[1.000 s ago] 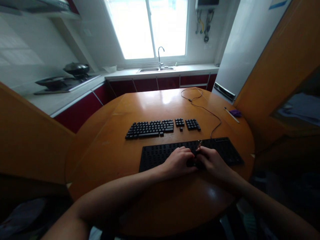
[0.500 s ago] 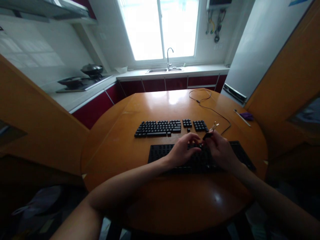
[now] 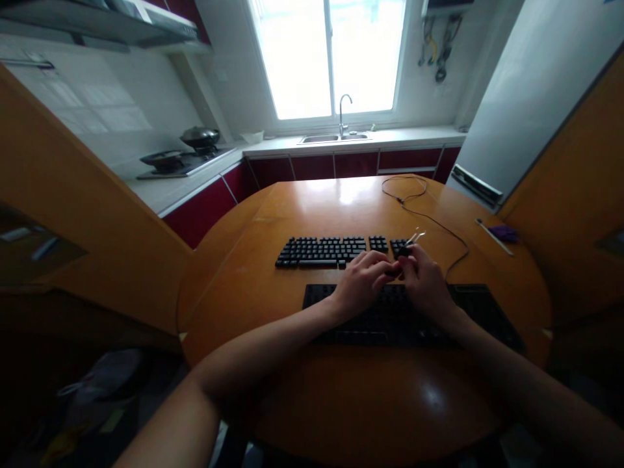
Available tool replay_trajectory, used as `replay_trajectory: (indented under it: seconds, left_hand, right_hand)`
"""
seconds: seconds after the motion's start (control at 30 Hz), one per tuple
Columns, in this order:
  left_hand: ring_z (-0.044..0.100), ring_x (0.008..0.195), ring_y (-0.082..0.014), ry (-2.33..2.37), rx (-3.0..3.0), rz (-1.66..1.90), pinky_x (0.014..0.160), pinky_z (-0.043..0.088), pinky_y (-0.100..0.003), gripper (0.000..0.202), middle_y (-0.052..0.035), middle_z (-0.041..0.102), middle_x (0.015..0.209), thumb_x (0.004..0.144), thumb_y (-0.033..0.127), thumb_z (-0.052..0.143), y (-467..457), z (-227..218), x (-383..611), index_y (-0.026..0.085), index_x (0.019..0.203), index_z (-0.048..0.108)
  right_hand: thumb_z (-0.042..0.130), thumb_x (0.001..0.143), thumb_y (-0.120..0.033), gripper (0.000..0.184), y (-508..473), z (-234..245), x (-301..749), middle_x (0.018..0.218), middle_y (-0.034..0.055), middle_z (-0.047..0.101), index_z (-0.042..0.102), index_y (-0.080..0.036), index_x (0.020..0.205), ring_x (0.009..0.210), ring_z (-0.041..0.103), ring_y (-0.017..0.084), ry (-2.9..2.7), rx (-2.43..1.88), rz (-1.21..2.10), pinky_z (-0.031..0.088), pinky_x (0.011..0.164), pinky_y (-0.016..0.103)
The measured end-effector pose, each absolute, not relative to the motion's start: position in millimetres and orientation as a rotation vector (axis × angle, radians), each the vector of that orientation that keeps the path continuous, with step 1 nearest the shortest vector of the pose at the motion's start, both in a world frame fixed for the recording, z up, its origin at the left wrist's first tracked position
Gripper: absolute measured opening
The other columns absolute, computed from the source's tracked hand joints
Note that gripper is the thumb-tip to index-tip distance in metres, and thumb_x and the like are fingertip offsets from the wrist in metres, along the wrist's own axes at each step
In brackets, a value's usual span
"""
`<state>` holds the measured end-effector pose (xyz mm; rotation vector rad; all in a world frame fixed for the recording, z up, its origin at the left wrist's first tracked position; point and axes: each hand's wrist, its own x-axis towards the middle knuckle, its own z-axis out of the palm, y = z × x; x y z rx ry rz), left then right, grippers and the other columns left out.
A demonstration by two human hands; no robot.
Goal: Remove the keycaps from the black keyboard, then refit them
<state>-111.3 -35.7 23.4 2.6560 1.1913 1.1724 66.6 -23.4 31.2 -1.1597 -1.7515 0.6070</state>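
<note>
My right hand (image 3: 428,289) is closed on a small puller with a black handle and thin wire prongs (image 3: 416,236), which looks like a keycap puller. Its prongs point up and away from me. My left hand (image 3: 359,285) meets it with bent, pinched fingers; anything between them is too small and dark to name. Both hands are above a black keyboard (image 3: 480,311) stripped of many keycaps, and my forearms and hands cover part of it. Just beyond lie black keycaps (image 3: 322,251) set out in keyboard order, with smaller groups (image 3: 378,244) to their right.
All this rests on a round wooden table (image 3: 234,279). A thin cable (image 3: 439,226) loops across its far right side. Near the right edge are a thin white stick (image 3: 494,237) and a purple cloth (image 3: 504,233). Behind stand a counter with a sink (image 3: 319,138) and a stove (image 3: 185,162).
My hands have come together, the left one's fingers closing in at the puller. Both have shifted slightly away from me over the keyboard. The whole view has swung a little left.
</note>
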Motion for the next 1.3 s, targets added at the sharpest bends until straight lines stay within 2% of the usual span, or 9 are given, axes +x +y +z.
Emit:
replay_trajectory:
  seconds: [0.17, 0.37, 0.53, 0.73, 0.9, 1.03, 1.2, 1.3]
  left_hand:
    - [0.058, 0.099, -0.0165, 1.055, 2.449, 1.429, 0.086, 0.054, -0.032, 0.008, -0.0054, 0.058, 0.104, 0.098, 0.023, 0.059, -33, 10, -106, 0.020, 0.099, 0.067]
    - [0.057, 0.093, -0.0148, 0.931, 2.367, 1.491, 0.080, 0.055, -0.030, 0.007, -0.0047, 0.053, 0.104, 0.097, 0.025, 0.061, -34, 6, -104, 0.021, 0.096, 0.066]
    - [0.056, 0.094, -0.0156, 0.879, 2.246, 1.558, 0.081, 0.054, -0.031, 0.008, -0.0041, 0.053, 0.099, 0.097, 0.026, 0.061, -35, 10, -103, 0.020, 0.095, 0.066]
    - [0.058, 0.091, -0.0159, 0.942, 2.147, 1.586, 0.081, 0.053, -0.032, 0.011, -0.0038, 0.057, 0.094, 0.098, 0.026, 0.060, -31, 13, -107, 0.020, 0.096, 0.068]
    - [0.059, 0.084, -0.0142, 0.986, 2.063, 1.579, 0.073, 0.053, -0.028, 0.012, -0.0031, 0.058, 0.091, 0.098, 0.027, 0.060, -28, 12, -106, 0.019, 0.093, 0.068]
    - [0.057, 0.086, -0.0138, 0.997, 2.094, 1.707, 0.070, 0.052, -0.026, 0.010, -0.0031, 0.056, 0.094, 0.097, 0.027, 0.062, -30, 12, -105, 0.019, 0.094, 0.067]
    - [0.053, 0.076, -0.0122, 1.015, 2.161, 1.826, 0.068, 0.049, -0.025, 0.014, 0.0003, 0.054, 0.084, 0.093, 0.027, 0.068, -31, 15, -108, 0.018, 0.086, 0.059]
    - [0.055, 0.079, -0.0127, 0.962, 2.240, 1.785, 0.070, 0.051, -0.026, 0.012, -0.0007, 0.056, 0.087, 0.092, 0.027, 0.069, -29, 14, -110, 0.018, 0.095, 0.062]
  right_hand:
    - [0.050, 0.097, -0.044, 0.022, -23, 26, 66, 0.072, 0.0035, 0.071, 0.050, -0.023, 0.093, 0.059, 0.067, 0.020, -1.655, -1.099, 0.795, 0.049, 0.055, 0.028]
    - [0.051, 0.098, -0.040, 0.018, -29, 27, 65, 0.072, 0.0033, 0.070, 0.050, -0.023, 0.090, 0.063, 0.068, 0.021, -1.642, -1.065, 0.731, 0.050, 0.058, 0.029]
    - [0.053, 0.098, -0.043, 0.021, -30, 24, 63, 0.076, 0.0027, 0.071, 0.049, -0.023, 0.094, 0.066, 0.069, 0.019, -1.566, -0.963, 0.781, 0.053, 0.061, 0.030]
    - [0.056, 0.095, -0.054, 0.032, -29, 21, 57, 0.077, 0.0035, 0.073, 0.046, -0.023, 0.099, 0.061, 0.069, 0.019, -1.481, -0.898, 0.960, 0.058, 0.059, 0.032]
    - [0.060, 0.090, -0.060, 0.041, -31, 18, 51, 0.080, 0.0050, 0.075, 0.045, -0.023, 0.102, 0.064, 0.072, 0.021, -1.400, -0.901, 1.021, 0.060, 0.058, 0.033]
    - [0.065, 0.086, -0.059, 0.043, -34, 20, 47, 0.078, 0.0041, 0.076, 0.047, -0.023, 0.099, 0.064, 0.074, 0.022, -1.296, -0.876, 1.096, 0.062, 0.057, 0.033]
    - [0.071, 0.084, -0.054, 0.042, -38, 22, 42, 0.077, 0.0024, 0.076, 0.045, -0.024, 0.095, 0.063, 0.075, 0.022, -1.186, -0.840, 1.173, 0.063, 0.056, 0.033]
    - [0.071, 0.084, -0.053, 0.042, -37, 20, 42, 0.075, 0.0007, 0.076, 0.045, -0.024, 0.098, 0.062, 0.074, 0.022, -1.169, -0.851, 1.153, 0.063, 0.057, 0.034]
